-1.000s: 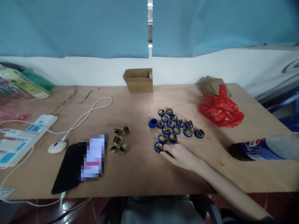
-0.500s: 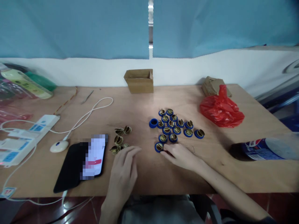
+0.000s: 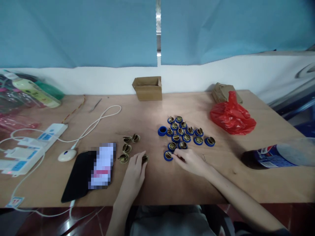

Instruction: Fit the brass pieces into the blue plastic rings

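The left hand's fingers (image 3: 141, 158) pinch a brass-coloured metal disc (image 3: 145, 158) between thumb and forefinger, at the lower centre of the frame. The right hand (image 3: 188, 159) has its fingers bunched together, their tips at the right edge of a blue-rimmed disc (image 3: 168, 156), just right of the lower centre; whether they grip it, I cannot tell. Four loose brass discs (image 3: 127, 148) lie just left of the left hand, while a cluster of blue-rimmed brass discs (image 3: 186, 137) spreads above the right hand, a dark-centred blue ring (image 3: 162, 131) at its left edge. Farther out, a pixelated phone (image 3: 102, 167) overlaps a black slab (image 3: 76, 177) at lower left, near a white mouse (image 3: 67, 155) and a power strip (image 3: 36, 149). An open cardboard box (image 3: 149, 93) stands at upper centre, a knotted red plastic bag (image 3: 232, 117) sits at right, and a Pepsi bottle (image 3: 268, 157) lies on its side at the right edge.
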A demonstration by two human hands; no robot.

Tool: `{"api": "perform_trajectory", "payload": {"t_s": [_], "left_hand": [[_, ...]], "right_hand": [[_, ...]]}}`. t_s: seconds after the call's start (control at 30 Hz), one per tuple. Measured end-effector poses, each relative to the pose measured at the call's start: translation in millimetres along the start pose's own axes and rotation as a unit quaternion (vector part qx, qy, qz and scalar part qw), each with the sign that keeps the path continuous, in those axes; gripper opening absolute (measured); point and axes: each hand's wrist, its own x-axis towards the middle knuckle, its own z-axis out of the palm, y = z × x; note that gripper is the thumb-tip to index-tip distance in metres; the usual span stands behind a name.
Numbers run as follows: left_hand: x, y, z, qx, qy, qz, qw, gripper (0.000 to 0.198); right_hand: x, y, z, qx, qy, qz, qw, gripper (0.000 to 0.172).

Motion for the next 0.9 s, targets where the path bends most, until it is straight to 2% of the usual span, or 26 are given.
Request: {"api": "perform_trajectory", "payload": {"t_s": [0.17,0.33,0.47,0.6,0.67,0.77,0.9], "left_hand": [[-0.4,12.4,12.4,-0.059,0.008,-0.004,0.998,0.025],[0.2,19.9,16.6,-0.122,0.033,-0.040,0.991,0.019],[-4.2,26.6,18.5,-0.238,0.059,-0.116,0.962,0.027],[-9.3,31.6,22.1,-0.320,0.071,-0.154,0.932,0.030],[-11.2,33.0,22.8,-0.347,0.072,-0.163,0.921,0.031],[-13.0,34.6,21.8,-0.396,0.069,-0.186,0.896,0.035],[-13.2,37.5,20.1,-0.431,0.061,-0.204,0.877,0.036]], "right_hand": [[1.2,4.9,2.1,0.043,0.096,0.034,0.994,0.034],[14.0,6.0,-7.0,0.005,0.167,0.027,0.986,0.023],[40.9,6.9,-17.9,-0.067,0.133,-0.042,0.988,0.017],[78.3,11.6,-17.5,-0.119,0.057,-0.090,0.987,0.036],[94.4,14.3,-13.2,-0.132,0.042,-0.081,0.987,0.037],[109.3,17.1,-8.2,-0.138,0.038,-0.071,0.987,0.027],[107.3,13.6,-12.9,-0.132,0.050,-0.070,0.987,0.020]]}}
